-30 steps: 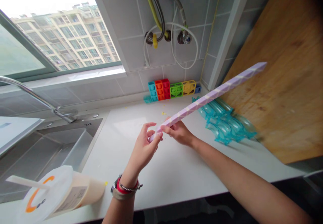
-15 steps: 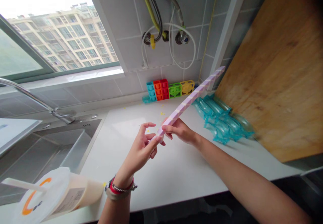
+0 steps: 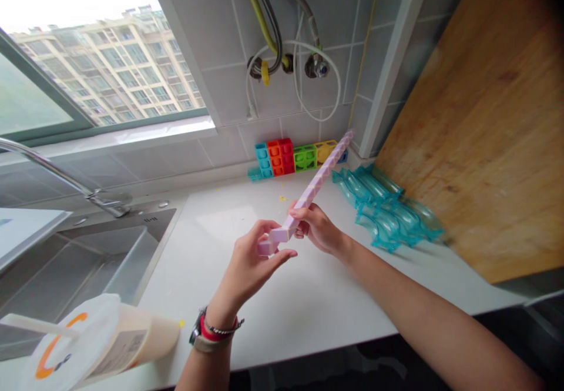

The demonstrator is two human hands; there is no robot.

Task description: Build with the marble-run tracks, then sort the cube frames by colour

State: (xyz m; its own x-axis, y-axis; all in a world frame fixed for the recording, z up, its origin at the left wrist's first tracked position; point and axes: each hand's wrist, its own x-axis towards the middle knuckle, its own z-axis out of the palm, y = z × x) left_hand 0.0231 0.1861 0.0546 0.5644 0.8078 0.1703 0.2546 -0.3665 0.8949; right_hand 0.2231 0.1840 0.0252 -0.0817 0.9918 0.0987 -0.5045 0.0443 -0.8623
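A long pink-and-lilac snake puzzle [image 3: 318, 183] made of wedge segments slants up over the counter, its far end near the back corner. Its lower end is bent in a short zigzag. My right hand [image 3: 321, 227] grips the straight bar just above the bend, thumb on top. Fingers of my left hand [image 3: 251, 261] curl round the bent end, while the left thumb stretches out below it, apart from the bar. Some left fingertips are hidden behind the segments.
Colourful toy blocks [image 3: 282, 157] line the back wall. Clear teal plastic pieces [image 3: 388, 209] lie right, beside a leaning wooden board [image 3: 480, 144]. A lidded cup with a straw [image 3: 132, 338] stands front left near the sink [image 3: 170, 220]. Hoses and valves [image 3: 286, 62] hang on the wall.
The snake puzzle's lower end has gone from straight to bent. Its far end has swung left and down. My left thumb has come off the bar.
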